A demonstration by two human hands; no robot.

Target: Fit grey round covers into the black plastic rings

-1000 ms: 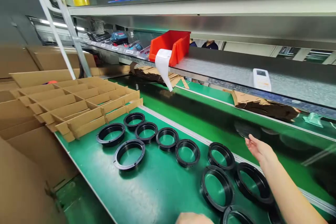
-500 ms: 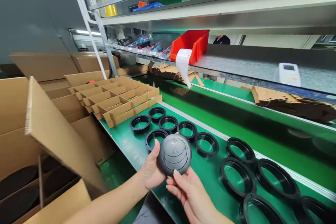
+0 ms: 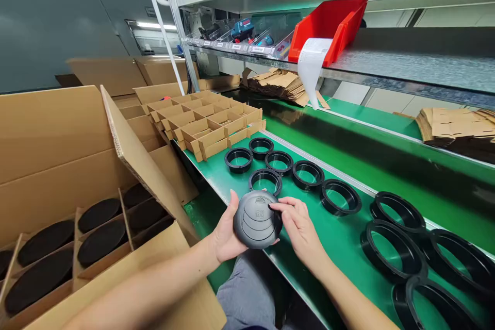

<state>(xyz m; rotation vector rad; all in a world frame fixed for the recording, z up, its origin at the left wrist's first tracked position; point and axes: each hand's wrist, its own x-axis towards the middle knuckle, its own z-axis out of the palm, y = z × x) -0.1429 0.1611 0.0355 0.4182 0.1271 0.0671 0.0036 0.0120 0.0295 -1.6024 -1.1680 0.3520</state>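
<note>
A round dark grey air vent [image 3: 258, 224], with curved lines and a small embossed mark on its face, rests in my left hand [image 3: 226, 232]. The left thumb lies up along its edge and the other fingers are mostly hidden beneath it. From the right, my right hand [image 3: 301, 232] reaches over the vent with curled fingers, one fingertip touching the face beside the mark. A small dark spot shows at that fingertip; I cannot make out whether anything is pinched there. Just behind the vent lies a black ring [image 3: 265, 180] on the green bench [image 3: 211, 172].
More black rings [image 3: 394, 250] run along the bench to the right. Cardboard dividers [image 3: 209, 118] lie at its far left end. An open carton [image 3: 143, 165] at left holds several black discs [image 3: 102, 242] in compartments. Above is a shelf with a red bin [image 3: 328, 26].
My right hand has moved from the vent's lower edge up to its face, near the mark. The left hand still holds the vent. The view has turned left and down.
</note>
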